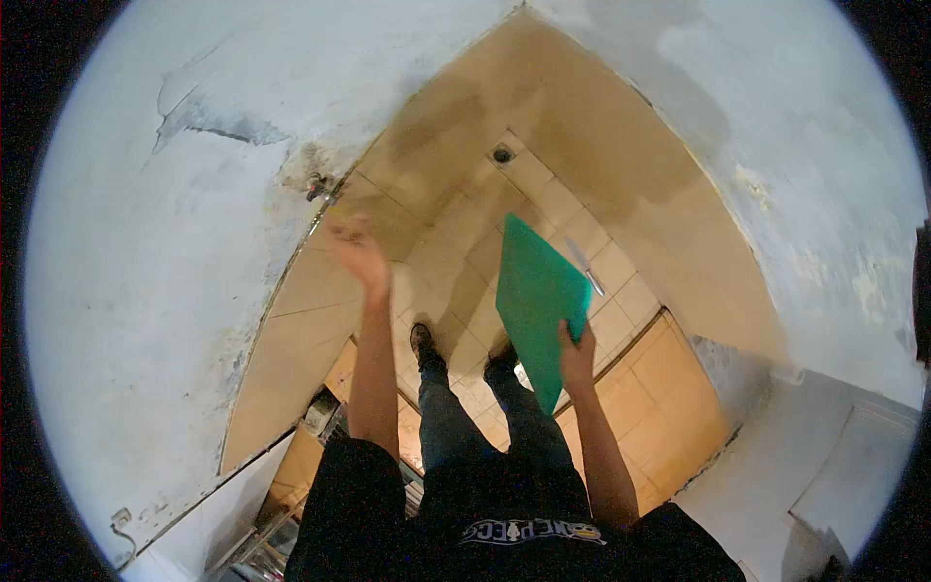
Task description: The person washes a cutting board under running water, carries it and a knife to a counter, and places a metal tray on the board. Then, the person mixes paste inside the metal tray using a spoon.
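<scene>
My right hand grips the edge of a flat green chopping board, thumb on its near face. The board is tilted, with one corner pointing away from me. Just past its right edge, a knife with a pale handle lies on the tiled floor, apart from my hand. On the left, my left hand is raised near the wall tap, below it in the picture and apart from it. Its fingers are blurred but look loosely spread, and nothing shows in them.
A floor drain sits in the far corner of the tiled floor. Tan tiled walls rise on both sides, with worn pale plaster above. Beside my legs on the right runs a low tiled ledge. Partly hidden shelving stands at the lower left.
</scene>
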Motion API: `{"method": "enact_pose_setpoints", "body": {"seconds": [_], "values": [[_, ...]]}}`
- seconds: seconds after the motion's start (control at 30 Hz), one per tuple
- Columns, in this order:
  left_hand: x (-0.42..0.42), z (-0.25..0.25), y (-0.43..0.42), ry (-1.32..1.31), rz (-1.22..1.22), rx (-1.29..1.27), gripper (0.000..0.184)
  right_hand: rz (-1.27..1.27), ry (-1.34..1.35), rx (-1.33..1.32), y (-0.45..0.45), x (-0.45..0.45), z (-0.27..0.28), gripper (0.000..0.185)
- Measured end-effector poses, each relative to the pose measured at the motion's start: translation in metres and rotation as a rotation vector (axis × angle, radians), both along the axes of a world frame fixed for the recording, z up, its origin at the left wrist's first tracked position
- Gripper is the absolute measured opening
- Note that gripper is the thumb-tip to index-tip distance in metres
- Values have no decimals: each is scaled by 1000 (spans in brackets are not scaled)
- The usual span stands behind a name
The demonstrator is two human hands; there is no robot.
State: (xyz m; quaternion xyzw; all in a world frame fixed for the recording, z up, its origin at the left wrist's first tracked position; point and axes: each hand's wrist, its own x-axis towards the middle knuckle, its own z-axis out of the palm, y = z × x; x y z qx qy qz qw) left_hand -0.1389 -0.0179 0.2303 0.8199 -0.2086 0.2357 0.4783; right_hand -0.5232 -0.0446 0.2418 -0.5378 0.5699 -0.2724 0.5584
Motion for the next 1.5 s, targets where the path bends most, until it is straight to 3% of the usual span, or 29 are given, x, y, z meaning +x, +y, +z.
{"method": "enact_pose_setpoints", "body": {"seconds": [0.03,0.1,0.13,0.17,0.23,0.3,0.37,0.43,0.5,0.53,0.67,0.77,0.83,0.9,0.97,1.03,1.1,1.17,1.23,1.3,1.33,1.43,1.47,1.5], "values": [[-39,2,-4,527,-191,67,69,88,133,-71,3,3,3,35],[-98,2,-8,1593,-552,214,91,261,80,135,3,17,57,44],[-105,-3,-13,1602,-554,231,91,427,214,4,8,10,42,51],[-109,-12,-19,1866,-569,152,88,414,217,17,11,4,32,51],[-114,-50,-16,2150,-561,91,84,831,210,-521,17,-9,17,66],[-115,-116,13,2195,-747,35,74,941,219,-480,11,-23,6,73],[-135,-146,33,2163,-724,-5,65,1162,236,-495,-4,-29,-9,79],[-159,-155,53,2142,-672,-69,58,1234,232,-459,-21,-46,-27,83],[-182,-143,56,2469,-519,-214,66,1412,209,-455,-39,-60,-45,87],[-197,-142,58,2488,-496,-210,66,1533,301,-483,-45,-62,-49,90],[-233,-171,52,2556,-364,-352,62,1656,377,-488,-89,-63,-81,84],[-246,-215,53,2558,-266,-459,60,1635,156,-414,-134,-69,-118,69],[-249,-251,34,2530,-218,-487,60,1297,178,-255,-178,-87,-158,46],[-248,-283,24,2343,-216,-377,59,877,314,-90,-198,-124,-263,27],[-246,-314,17,2330,-154,-398,55,650,481,27,-227,-154,-372,36],[-244,-327,12,2211,-189,-247,52,761,838,37,-258,-198,-493,45],[-240,-366,38,2027,-354,-70,49,688,1048,-198,-263,-247,-611,53],[-225,-378,38,2011,-352,-18,56,542,1095,58,-277,-221,-637,59],[-222,-372,16,2053,-282,-27,63,459,1122,-23,-278,-210,-677,72],[-220,-376,-4,2112,-44,-102,65,477,1150,-82,-271,-194,-692,64],[-222,-382,-3,2101,-42,-106,65,480,1139,-87,-270,-187,-699,64],[-236,-379,-16,1979,-274,63,65,437,1148,-175,-259,-207,-742,48],[-240,-368,-42,2067,-103,78,64,422,1014,-158,-254,-214,-749,40],[-248,-368,-29,2094,-69,71,63,404,883,-153,-252,-208,-719,33]]}}
